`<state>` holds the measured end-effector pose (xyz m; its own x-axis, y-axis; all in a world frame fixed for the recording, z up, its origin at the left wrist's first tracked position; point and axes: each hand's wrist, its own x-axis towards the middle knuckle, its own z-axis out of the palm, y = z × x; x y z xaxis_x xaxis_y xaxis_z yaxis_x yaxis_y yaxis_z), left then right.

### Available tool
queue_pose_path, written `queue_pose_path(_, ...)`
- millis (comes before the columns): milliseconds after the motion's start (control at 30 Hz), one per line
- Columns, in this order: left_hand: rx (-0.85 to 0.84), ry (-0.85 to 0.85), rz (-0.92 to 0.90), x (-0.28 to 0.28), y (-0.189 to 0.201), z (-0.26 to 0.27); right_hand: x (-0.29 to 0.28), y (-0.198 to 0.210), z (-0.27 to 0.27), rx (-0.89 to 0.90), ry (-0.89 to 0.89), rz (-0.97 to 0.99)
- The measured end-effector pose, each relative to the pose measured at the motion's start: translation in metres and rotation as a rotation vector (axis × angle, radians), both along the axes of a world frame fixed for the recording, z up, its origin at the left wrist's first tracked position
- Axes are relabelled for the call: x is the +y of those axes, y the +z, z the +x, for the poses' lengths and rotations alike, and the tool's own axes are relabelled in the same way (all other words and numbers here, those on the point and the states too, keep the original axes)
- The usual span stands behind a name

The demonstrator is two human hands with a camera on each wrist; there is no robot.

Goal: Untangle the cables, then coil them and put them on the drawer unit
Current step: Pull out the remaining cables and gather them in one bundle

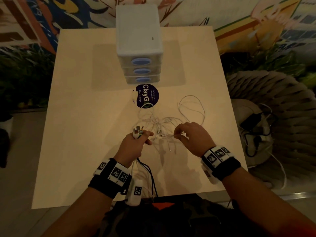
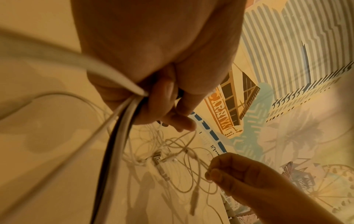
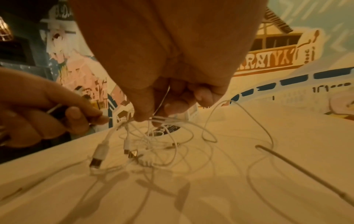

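Observation:
A tangle of thin white cables lies on the pale table, with loops reaching right. My left hand grips a bundle of cable ends, their plugs sticking up above the fist, and white and black cables trail down toward me. In the left wrist view these cables run through the fist. My right hand pinches a white strand from the tangle, lifted slightly; connectors dangle below it. The white drawer unit stands at the far middle.
A round dark blue sticker lies just in front of the drawer unit. Right of the table is a woven grey seat with a black charger and cords on it. A patterned mural wall lies beyond the table.

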<state>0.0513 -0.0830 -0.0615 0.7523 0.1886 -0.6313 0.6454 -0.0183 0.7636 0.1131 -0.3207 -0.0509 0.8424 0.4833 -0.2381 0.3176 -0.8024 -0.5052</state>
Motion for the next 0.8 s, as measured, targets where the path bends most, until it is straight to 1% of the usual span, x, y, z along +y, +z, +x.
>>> queue_pose_path(100, -0.003, -0.005, -0.008, -0.004, 0.001, 0.003, -0.002, 0.011, -0.002, 0.047, -0.035, 0.052)
queue_pose_path(267, -0.058, -0.05, -0.04, -0.016, 0.009, 0.004, -0.004, 0.011, -0.007, 0.085, -0.09, 0.13)
queue_pose_path(400, -0.137, -0.135, 0.022, -0.023, 0.017, 0.002, -0.002, 0.013, -0.008, 0.129, -0.08, 0.179)
queue_pose_path(467, -0.144, -0.151, 0.053, -0.024, 0.017, 0.003, -0.002, 0.014, -0.007, 0.156, -0.079, 0.184)
queue_pose_path(533, -0.103, -0.106, 0.046, -0.024, 0.013, 0.006, -0.003, 0.013, -0.007, 0.174, -0.078, 0.183)
queue_pose_path(600, -0.022, -0.044, 0.008, -0.024, 0.006, 0.01, -0.004, 0.011, -0.008, 0.195, -0.05, 0.181)
queue_pose_path(667, 0.05, -0.016, -0.032, -0.024, -0.002, 0.012, -0.003, 0.008, -0.012, 0.226, -0.009, 0.168)
queue_pose_path(800, 0.123, 0.037, -0.099, -0.024, -0.008, 0.016, 0.001, -0.004, -0.018, 0.238, 0.039, 0.145)
